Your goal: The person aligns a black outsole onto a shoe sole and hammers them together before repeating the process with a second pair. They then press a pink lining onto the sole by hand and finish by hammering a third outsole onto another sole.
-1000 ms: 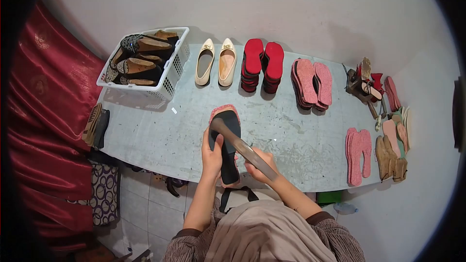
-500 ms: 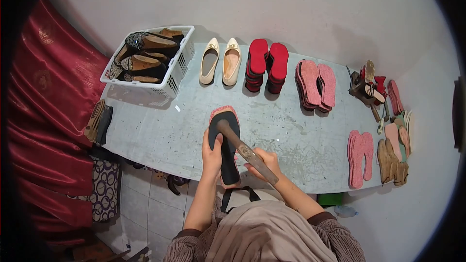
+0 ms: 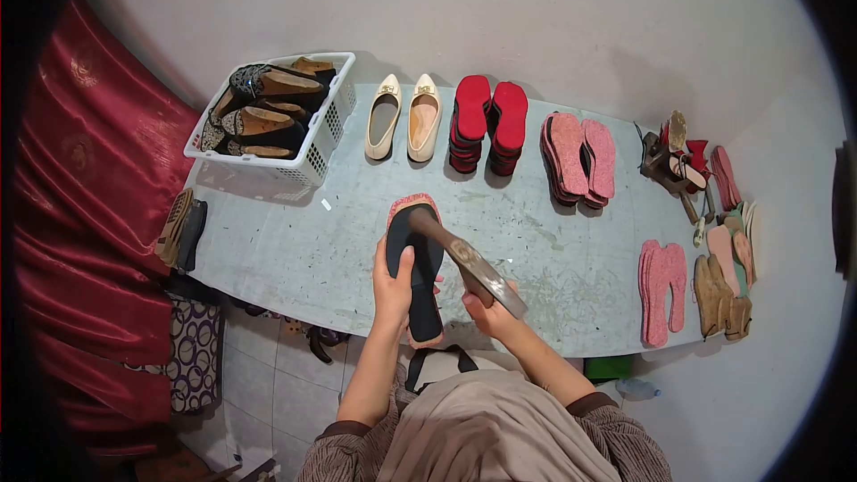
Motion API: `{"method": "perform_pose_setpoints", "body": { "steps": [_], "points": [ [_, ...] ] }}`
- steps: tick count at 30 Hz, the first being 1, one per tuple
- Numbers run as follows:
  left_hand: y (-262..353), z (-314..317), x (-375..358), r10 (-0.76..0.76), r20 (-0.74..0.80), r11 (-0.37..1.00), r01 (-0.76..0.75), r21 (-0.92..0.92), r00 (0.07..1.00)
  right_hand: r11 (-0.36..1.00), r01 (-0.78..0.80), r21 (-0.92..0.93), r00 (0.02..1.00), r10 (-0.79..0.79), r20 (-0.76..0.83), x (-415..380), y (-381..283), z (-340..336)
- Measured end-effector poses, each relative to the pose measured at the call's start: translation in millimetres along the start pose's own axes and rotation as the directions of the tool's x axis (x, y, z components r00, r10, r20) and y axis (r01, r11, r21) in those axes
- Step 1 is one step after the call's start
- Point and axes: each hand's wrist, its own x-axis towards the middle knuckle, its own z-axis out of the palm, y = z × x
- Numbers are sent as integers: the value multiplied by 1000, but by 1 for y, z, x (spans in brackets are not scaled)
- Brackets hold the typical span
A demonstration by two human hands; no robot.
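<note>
My left hand (image 3: 393, 281) grips a shoe sole (image 3: 425, 278), black on its upper face with a pink speckled layer at the toe edge. Its thumb lies across the black face and the fingers go round the left side. My right hand (image 3: 490, 311) is closed on a cobbler's hammer (image 3: 466, 259), whose long metal head slants over the sole. The hammer's narrower end overlaps the black forefoot in this view, while its wide end points down right. Most of the handle is hidden behind the head.
Along the table's (image 3: 357, 250) back stand a white basket (image 3: 317, 161) of shoes, cream flats (image 3: 423, 125), red-topped soles (image 3: 471, 112) and pink insoles (image 3: 568, 152). More pink insoles (image 3: 659, 290), brown shoe parts (image 3: 712, 295) and sandals (image 3: 683, 165) are at right. A red curtain (image 3: 98, 214) hangs left.
The hammer head has lifted toward the camera and looks larger, its wide end swung up and right. My right hand has shifted slightly left and down. My left hand still holds the sole.
</note>
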Motion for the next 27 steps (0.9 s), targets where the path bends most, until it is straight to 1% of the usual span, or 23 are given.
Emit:
{"method": "perform_pose_setpoints", "body": {
  "steps": [1,2,3,4,5,6,7,8,9,10,11,12,13,15,16,19,21,22,23,24,25,26,27],
  "points": [
    [-1,0,-3,-4,5,1000,4,5,1000,989,132,66,991,-132,-1,-3,2,1],
    [-2,1,-5,-11,5,1000,11,6,1000,984,165,-69,986,-164,28,-5,7,2],
    [-1,2,-4,-18,-23,1000,18,9,1000,984,163,-69,987,-162,26,-5,3,0],
    [0,4,-2,-18,-50,1000,19,13,999,999,-32,-28,996,34,84,-3,-5,-3],
    [-12,-2,2,-14,-48,1000,14,15,999,974,-226,2,963,224,150,-1,-9,-5],
    [-34,-12,10,112,-61,993,-109,52,992,998,-64,-5,995,64,76,-2,-6,-2],
    [-33,-11,15,236,-69,969,-230,87,969,998,-60,-5,996,60,72,0,-3,-1],
    [-32,-13,13,233,-69,970,-227,86,970,1000,2,-4,999,-2,54,-2,-1,0],
    [-8,-5,3,93,-51,996,-94,-11,994,998,61,-4,997,-61,40,-5,1,0],
    [6,-2,-3,-44,-19,994,42,-104,999,998,57,-4,997,-56,43,-7,1,1],
    [7,-1,-3,-41,-19,994,39,-105,999,995,-94,26,993,92,72,-6,1,0],
    [9,-1,-3,-82,-31,990,78,-122,996,969,-240,53,967,234,105,-3,0,0],
    [10,-1,-3,-123,-42,984,116,-137,992,971,-235,54,968,228,106,-4,1,2],
    [15,0,-1,-74,-59,990,67,-121,995,993,-16,114,1000,17,-8,-8,4,4],
    [16,0,-6,-42,-81,994,33,-106,996,993,-24,112,1000,25,-4,-8,8,5],
    [23,4,-9,-18,-110,997,9,-82,994,996,5,86,1000,-7,16,-8,13,5],
    [19,-1,-7,-5,-111,994,-7,-105,994,981,-196,1,979,196,51,-5,7,2],
    [18,-2,-5,3,-111,992,-17,-126,994,982,-191,3,981,191,46,-6,13,5],
    [16,-3,-3,4,-107,992,-17,-126,994,990,-83,111,996,81,21,-14,24,11],
    [17,-2,-5,54,-163,989,-74,-124,985,977,20,214,1000,-19,-9,-18,22,14],
    [19,-1,-9,102,-221,984,-131,-118,970,977,11,214,1000,-10,-4,-21,20,15],
    [23,-1,-11,78,-228,979,-118,-167,970,989,-20,144,999,14,43,-22,18,15],
    [14,-9,-5,79,-229,979,-119,-168,970,997,-42,72,996,35,86,-18,8,12]
  ]
}}
